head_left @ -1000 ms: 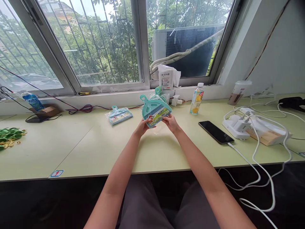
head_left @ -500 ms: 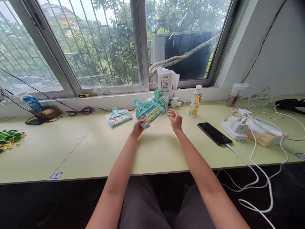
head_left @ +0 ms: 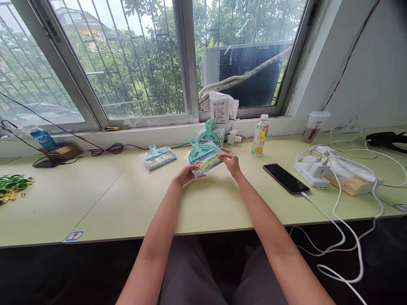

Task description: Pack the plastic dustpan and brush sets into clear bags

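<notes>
Between my hands is a mint-green mini dustpan and brush set [head_left: 205, 156] in clear plastic with a printed label, tilted up above the table. My left hand [head_left: 186, 174] grips its lower left corner, thumb on the front. At its right end, my right hand [head_left: 231, 162] pinches the edge with thumb and fingers. Behind it, near the window sill, stands a stack of similar green dustpans [head_left: 210, 130], partly hidden by the held one. Another wrapped dustpan set [head_left: 159, 157] lies flat on the table to the left.
On the right of the table [head_left: 127, 207] are a drink bottle [head_left: 260, 134], a phone [head_left: 286, 178] on a white cable, a power strip [head_left: 313, 171], a tissue pack [head_left: 352, 180] and a lidded cup [head_left: 314, 127]. Small green parts [head_left: 15, 183] lie far left, and a cable bundle [head_left: 106, 148] near the sill.
My right hand has moved left and taken hold of the right end of the dustpan set. The set has turned more level and shifted slightly right and down.
</notes>
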`<state>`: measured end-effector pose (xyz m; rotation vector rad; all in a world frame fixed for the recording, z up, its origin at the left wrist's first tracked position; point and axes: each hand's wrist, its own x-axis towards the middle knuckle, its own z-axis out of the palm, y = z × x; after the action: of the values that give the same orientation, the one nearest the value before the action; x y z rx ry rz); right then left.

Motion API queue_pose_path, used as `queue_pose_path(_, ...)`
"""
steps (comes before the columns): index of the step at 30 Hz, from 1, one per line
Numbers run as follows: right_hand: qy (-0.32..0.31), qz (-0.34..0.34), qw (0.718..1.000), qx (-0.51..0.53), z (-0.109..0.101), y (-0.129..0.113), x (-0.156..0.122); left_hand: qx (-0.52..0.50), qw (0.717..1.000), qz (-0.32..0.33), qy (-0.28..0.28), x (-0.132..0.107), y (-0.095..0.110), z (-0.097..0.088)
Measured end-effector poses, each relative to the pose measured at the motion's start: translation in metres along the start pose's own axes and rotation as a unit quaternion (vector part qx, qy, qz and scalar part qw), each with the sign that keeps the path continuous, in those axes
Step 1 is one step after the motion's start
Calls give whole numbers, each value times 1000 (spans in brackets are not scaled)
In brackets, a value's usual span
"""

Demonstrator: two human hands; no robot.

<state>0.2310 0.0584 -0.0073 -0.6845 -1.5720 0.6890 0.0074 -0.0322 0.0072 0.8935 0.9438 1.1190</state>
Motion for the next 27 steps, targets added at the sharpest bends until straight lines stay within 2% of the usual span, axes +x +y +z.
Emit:
queue_pose_path(4,22,55,998,-30,3,9,-4,34,999,-25,-28,-1,-3,1)
queue_pose_path(6,29,106,994,-23,3,14,-5,45,998,-32,-31,0,-4,0)
queue_pose_path(10,-2,247,964,96,1,27,-2,75,997,-16,-32,1,-5,0)
queue_pose_path(12,2,264,956,128,1,32,0,95,995,23,-24,1,-4,3)
queue_pose_path(16,85,264,954,118,1,40,4,123,982,145,-16,-5,-3,11)
queue_pose_path(19,127,265,950,107,-2,43,4,160,973,165,-28,-6,-4,17)
queue_pose_path(21,130,260,951,107,-3,43,3,195,966,169,11,-2,-6,19)
queue_pose_path(25,93,242,959,116,1,37,1,214,950,163,156,12,-12,13)
queue_pose_path(27,72,231,963,119,4,34,0,214,947,155,183,17,-13,7)
